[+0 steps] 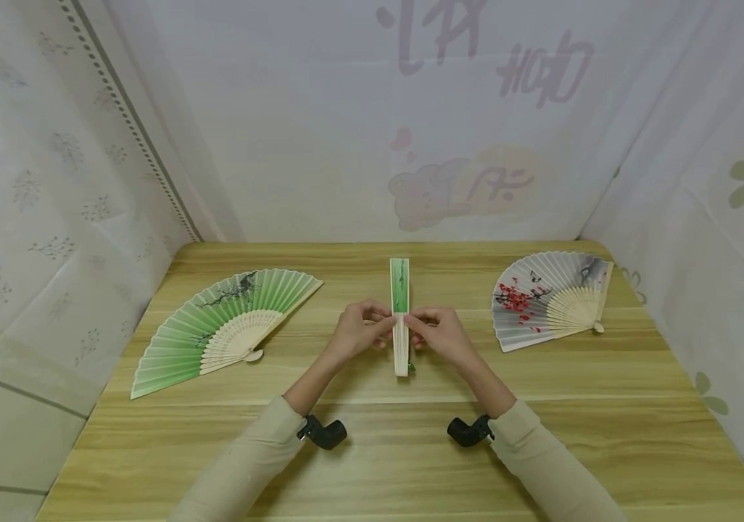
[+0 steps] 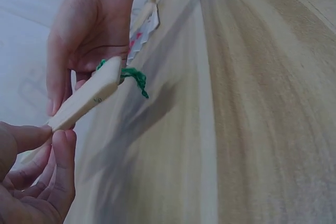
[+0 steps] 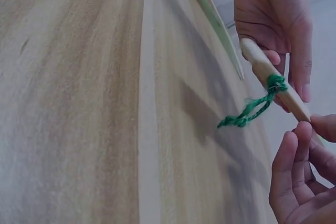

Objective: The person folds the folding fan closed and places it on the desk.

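Pinching one folded fan (image 1: 401, 341) from both sides, the left hand (image 1: 359, 332) and right hand (image 1: 440, 333) have thumb and index finger closed on its opposite edges, roughly midway along its length; their other fingers are loosely bent. The fan points lengthwise from the near edge of the desk (image 1: 385, 464) towards the far edge, around the middle between the left and right edges. Its green cloth end, marked with a dark branch, faces the far edge, and its pale ribs and pivot end face the near edge. A knotted green cord (image 3: 257, 109) hangs from the pivot end. In the wrist views the folded fan is held clear of the wood, its shadow falling apart from it.

Pale sleeves (image 1: 248, 457) cover the forearms, with a black device (image 1: 325, 433) at each cuff.

Towards the left edge lies a spread green fan (image 1: 179, 337) with a dark branch print, its pivot turned to the desk's middle. Near the far right corner lies a spread grey-white fan (image 1: 535, 297) with red blossoms, its pivot towards the right edge.

Beyond the far edge hangs a white cloth (image 1: 313, 109) printed with a bear and lettering.
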The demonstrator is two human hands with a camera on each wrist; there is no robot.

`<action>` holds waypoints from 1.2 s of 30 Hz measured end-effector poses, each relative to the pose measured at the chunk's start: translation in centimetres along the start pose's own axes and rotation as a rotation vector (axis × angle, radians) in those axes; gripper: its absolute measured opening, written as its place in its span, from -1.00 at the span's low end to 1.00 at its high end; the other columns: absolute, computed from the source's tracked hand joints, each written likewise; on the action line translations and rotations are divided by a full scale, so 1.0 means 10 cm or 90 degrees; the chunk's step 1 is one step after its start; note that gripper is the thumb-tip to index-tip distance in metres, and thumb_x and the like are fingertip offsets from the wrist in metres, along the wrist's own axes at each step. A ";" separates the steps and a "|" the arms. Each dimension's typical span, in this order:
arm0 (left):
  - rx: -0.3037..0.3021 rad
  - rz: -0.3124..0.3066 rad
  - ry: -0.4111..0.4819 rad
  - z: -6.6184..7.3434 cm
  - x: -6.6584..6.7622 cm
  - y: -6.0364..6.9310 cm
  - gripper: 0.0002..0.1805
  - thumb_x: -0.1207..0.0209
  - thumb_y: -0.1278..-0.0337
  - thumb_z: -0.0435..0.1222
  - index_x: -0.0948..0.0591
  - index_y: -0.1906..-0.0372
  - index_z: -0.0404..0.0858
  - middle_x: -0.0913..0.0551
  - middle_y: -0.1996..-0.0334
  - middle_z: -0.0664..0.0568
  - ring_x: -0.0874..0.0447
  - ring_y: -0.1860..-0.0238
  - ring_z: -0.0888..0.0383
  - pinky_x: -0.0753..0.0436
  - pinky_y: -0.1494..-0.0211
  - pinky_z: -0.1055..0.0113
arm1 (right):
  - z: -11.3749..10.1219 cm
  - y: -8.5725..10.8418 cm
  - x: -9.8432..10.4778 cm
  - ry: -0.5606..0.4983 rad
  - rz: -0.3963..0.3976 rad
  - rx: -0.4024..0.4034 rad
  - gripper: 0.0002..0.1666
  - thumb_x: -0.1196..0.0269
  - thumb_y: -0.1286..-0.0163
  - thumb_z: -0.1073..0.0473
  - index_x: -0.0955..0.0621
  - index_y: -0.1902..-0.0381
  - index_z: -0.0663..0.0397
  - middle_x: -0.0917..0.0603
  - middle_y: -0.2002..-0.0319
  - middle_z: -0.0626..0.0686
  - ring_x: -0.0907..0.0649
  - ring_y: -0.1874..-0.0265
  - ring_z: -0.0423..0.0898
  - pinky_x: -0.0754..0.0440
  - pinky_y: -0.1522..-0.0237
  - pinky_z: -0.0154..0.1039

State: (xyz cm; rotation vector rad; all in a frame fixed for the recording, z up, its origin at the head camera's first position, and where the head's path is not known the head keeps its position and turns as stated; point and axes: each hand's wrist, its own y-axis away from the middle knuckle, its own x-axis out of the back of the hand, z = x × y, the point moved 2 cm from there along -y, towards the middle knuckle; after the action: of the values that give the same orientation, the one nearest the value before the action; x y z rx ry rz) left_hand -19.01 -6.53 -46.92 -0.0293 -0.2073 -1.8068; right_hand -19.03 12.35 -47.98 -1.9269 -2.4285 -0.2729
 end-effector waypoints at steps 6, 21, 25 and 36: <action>0.004 0.008 -0.018 -0.05 0.00 0.02 -0.82 -0.30 -0.33 -0.43 -0.60 0.09 -0.48 -0.67 0.30 -0.18 -0.76 0.37 -0.03 -0.75 0.35 0.17 | 0.01 0.00 -0.04 0.011 0.009 -0.010 -0.76 -0.33 -0.45 0.26 -0.71 0.08 0.40 -0.69 0.42 0.15 -0.65 0.51 -0.06 -0.75 0.39 -0.14; 0.016 0.004 -0.050 -0.16 0.03 0.03 -0.83 -0.30 -0.30 -0.48 -0.61 0.08 -0.49 -0.74 0.31 -0.17 -0.76 0.39 -0.11 -0.75 0.37 0.10 | 0.04 -0.03 -0.15 0.045 0.028 -0.052 -0.84 -0.37 -0.40 0.31 -0.73 0.18 0.36 -0.69 0.47 0.20 -0.66 0.60 -0.07 -0.72 0.52 -0.23; 0.021 -0.001 -0.066 -0.17 0.02 0.04 -0.83 -0.30 -0.29 -0.49 -0.62 0.09 -0.48 -0.74 0.34 -0.16 -0.75 0.41 -0.10 -0.75 0.38 0.11 | 0.05 -0.01 -0.16 0.046 0.023 -0.071 -0.84 -0.38 -0.39 0.31 -0.73 0.17 0.35 -0.69 0.44 0.18 -0.67 0.57 -0.06 -0.72 0.51 -0.22; 0.017 -0.009 -0.092 -0.22 0.00 0.02 -0.85 -0.30 -0.28 -0.51 -0.61 0.12 -0.48 -0.72 0.43 -0.10 -0.73 0.49 0.07 -0.73 0.44 0.24 | 0.05 0.00 -0.16 0.067 0.016 -0.086 -0.84 -0.40 -0.35 0.35 -0.71 0.16 0.36 -0.70 0.43 0.17 -0.68 0.55 -0.08 -0.72 0.51 -0.23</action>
State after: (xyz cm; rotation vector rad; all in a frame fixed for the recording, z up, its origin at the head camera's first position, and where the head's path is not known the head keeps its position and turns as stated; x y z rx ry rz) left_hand -18.62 -6.93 -49.05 -0.1398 -0.3355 -1.8173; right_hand -18.64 10.86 -48.74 -1.9380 -2.3738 -0.5369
